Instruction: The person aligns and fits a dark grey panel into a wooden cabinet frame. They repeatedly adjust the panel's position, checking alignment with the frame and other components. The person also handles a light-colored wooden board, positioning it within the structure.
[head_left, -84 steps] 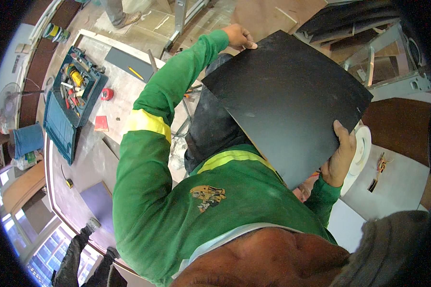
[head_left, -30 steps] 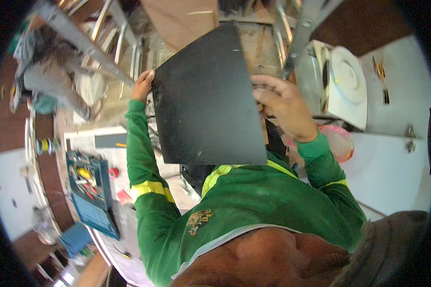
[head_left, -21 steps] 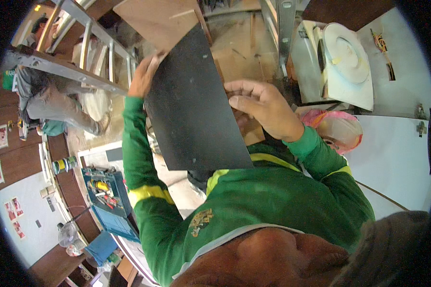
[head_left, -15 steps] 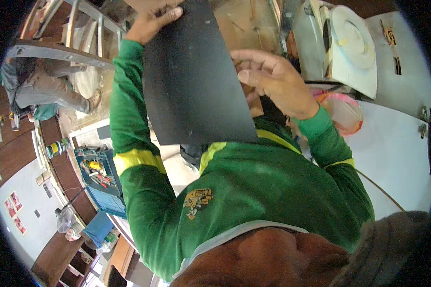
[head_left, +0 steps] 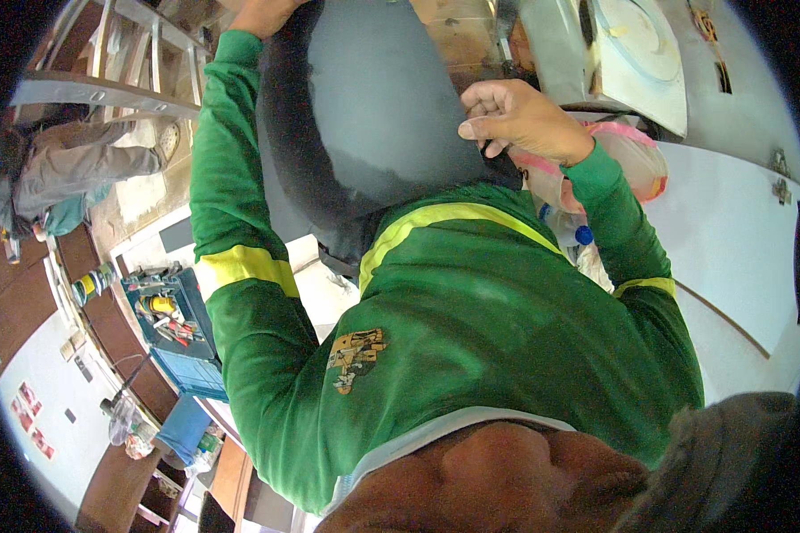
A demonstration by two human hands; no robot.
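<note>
A dark sheet [head_left: 391, 98] lies over my lap, its middle now a lighter grey with an uneven border on the left. Black cloth or a darker part of the sheet curves along its left side; I cannot tell which. At the upper edge of the view my left hand [head_left: 271, 12] is beside the sheet's far left part, its fingers cut off from sight. Close to the sheet's right edge, my right hand [head_left: 529, 120] has its fingers curled in and its thumb near them. Something small and dark shows below those fingertips, too unclear to name.
A metal ladder [head_left: 107, 91] stands at the far left, near another person's trouser leg [head_left: 84, 164]. An open toolbox [head_left: 173, 315] with tools sits to my left. On the right are a pink-rimmed clear bag [head_left: 636, 160], a blue-capped bottle [head_left: 583, 235] and a white panel [head_left: 729, 235].
The sheet has gone from raised and plain black to lower across my lap, showing grey. My left hand moved up toward the view's edge. My right fingers have curled in more.
</note>
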